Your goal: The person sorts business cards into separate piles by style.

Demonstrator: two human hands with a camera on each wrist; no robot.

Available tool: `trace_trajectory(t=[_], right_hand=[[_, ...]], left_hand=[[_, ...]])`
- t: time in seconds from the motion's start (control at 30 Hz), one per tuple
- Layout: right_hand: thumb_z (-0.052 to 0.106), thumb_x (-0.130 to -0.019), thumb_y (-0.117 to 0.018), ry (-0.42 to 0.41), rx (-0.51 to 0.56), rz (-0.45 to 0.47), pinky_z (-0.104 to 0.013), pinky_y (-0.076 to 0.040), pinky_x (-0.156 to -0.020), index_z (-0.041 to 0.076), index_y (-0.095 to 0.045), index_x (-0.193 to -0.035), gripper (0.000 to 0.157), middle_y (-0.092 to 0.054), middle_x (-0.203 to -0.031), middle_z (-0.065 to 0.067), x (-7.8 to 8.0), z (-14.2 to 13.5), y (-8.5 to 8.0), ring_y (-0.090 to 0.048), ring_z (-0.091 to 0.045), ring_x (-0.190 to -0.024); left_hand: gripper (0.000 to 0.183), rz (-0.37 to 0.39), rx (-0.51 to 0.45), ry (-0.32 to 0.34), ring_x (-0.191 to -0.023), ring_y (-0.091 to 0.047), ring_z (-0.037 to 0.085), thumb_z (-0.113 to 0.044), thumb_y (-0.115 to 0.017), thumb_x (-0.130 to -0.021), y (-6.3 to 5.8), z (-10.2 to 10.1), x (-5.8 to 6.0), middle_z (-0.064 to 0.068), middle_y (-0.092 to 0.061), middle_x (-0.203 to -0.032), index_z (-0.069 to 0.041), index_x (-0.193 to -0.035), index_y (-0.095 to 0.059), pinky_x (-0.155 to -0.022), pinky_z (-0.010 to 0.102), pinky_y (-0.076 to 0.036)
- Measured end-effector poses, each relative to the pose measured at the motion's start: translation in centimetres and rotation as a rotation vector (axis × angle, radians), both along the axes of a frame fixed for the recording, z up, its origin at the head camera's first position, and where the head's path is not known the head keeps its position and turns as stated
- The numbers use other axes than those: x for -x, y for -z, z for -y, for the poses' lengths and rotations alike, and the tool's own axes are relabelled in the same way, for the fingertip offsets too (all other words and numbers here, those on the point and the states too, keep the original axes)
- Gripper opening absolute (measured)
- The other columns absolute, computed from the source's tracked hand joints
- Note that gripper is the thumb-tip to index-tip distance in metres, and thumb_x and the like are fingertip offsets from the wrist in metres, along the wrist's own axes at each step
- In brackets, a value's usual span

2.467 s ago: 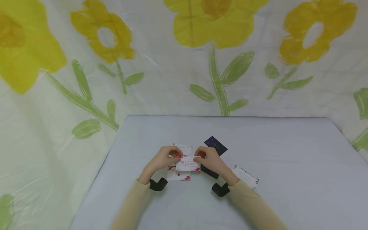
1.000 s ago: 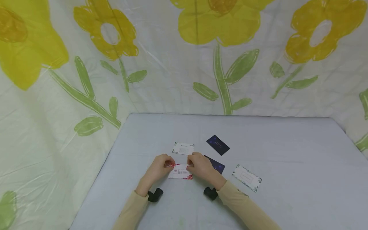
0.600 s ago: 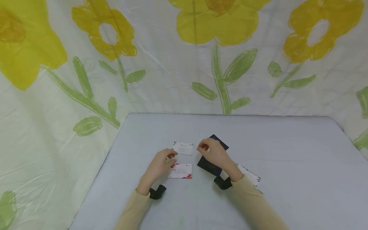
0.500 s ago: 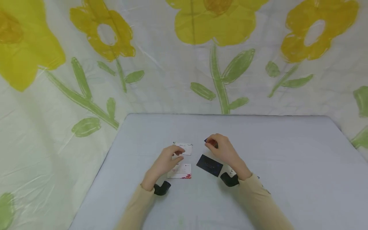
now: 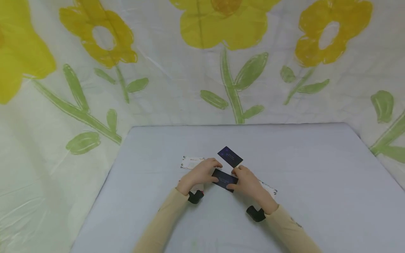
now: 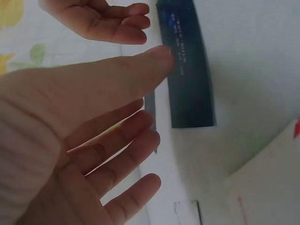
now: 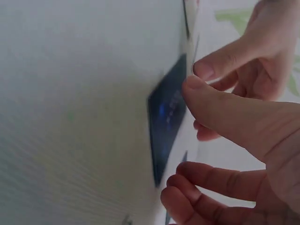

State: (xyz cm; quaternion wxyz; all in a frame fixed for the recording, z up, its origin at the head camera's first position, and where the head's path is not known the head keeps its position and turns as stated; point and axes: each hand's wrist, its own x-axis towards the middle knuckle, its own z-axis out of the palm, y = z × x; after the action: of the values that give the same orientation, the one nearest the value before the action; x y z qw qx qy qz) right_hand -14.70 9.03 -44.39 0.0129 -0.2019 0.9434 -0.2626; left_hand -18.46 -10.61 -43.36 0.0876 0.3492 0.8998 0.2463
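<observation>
1. The left hand is released, its fingers loosely extended; its thumb reaches over the left end of a dark navy rectangular card with small pale print, though whether it touches cannot be told.
2. The right hand is also released, fingers slightly bent and apart from the thumb, which lies over the right end of the navy card; contact is again unclear.
3. The navy card, between the hands, appears flat on the pale grey-blue cloth-covered desk, aslant.
4. Just beyond the navy card is a second dark navy card with blue specks, tilted similarly.
5. Beyond and left of the navy card is a white card with dark leafy corners; nearer, also left, a white card with red floral print is partly hidden.
6. Right of the navy card, behind the right hand, is a white card with a leafy border.
7. The work looks partway: the far-left white card lies nearly square to the desk's far edge, while the navy card, ungripped, seems the one being handled and unfinished.
</observation>
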Motion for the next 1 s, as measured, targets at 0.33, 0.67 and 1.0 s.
trace_trajectory(t=[0.33,0.67,1.0], right_hand=[[0.023,-0.061,-0.08,0.008,0.056,0.032,-0.03,-0.038,-0.063,0.003,-0.055,-0.086,0.041,-0.047,-0.079,-0.004,0.0,0.0,1.0,-0.042,-0.015,-0.069],[0.014,-0.062,-0.079,-0.011,0.177,0.136,-0.029,-0.037,-0.064,0.006,-0.052,-0.086,0.037,-0.048,-0.079,-0.003,1.2,-0.8,1.2,-0.042,-0.015,-0.072],[0.01,-0.081,-0.064,-0.05,0.355,0.104,-0.025,-0.043,-0.057,0.01,-0.058,-0.083,0.006,-0.058,-0.076,0.003,1.7,-1.5,0.3,-0.053,-0.01,-0.067]], left_hand=[[0.043,-0.018,0.04,0.03,-0.094,-0.048,0.017,-0.017,-0.074,-0.07,1.1,-0.4,0.7,0.005,-0.054,-0.103,-0.005,-0.109,-0.058,-0.081,0.029,-0.038],[0.029,-0.001,-0.097,-0.006,-0.082,-0.049,0.016,-0.013,-0.075,-0.069,1.2,-0.4,0.9,0.003,-0.054,-0.09,-0.005,-0.093,-0.06,-0.075,0.026,-0.04],[0.008,0.07,-0.326,-0.064,-0.074,-0.054,0.013,-0.003,-0.063,-0.08,0.5,0.3,-0.3,0.005,-0.061,-0.083,-0.002,-0.087,-0.063,-0.066,0.023,-0.045]])
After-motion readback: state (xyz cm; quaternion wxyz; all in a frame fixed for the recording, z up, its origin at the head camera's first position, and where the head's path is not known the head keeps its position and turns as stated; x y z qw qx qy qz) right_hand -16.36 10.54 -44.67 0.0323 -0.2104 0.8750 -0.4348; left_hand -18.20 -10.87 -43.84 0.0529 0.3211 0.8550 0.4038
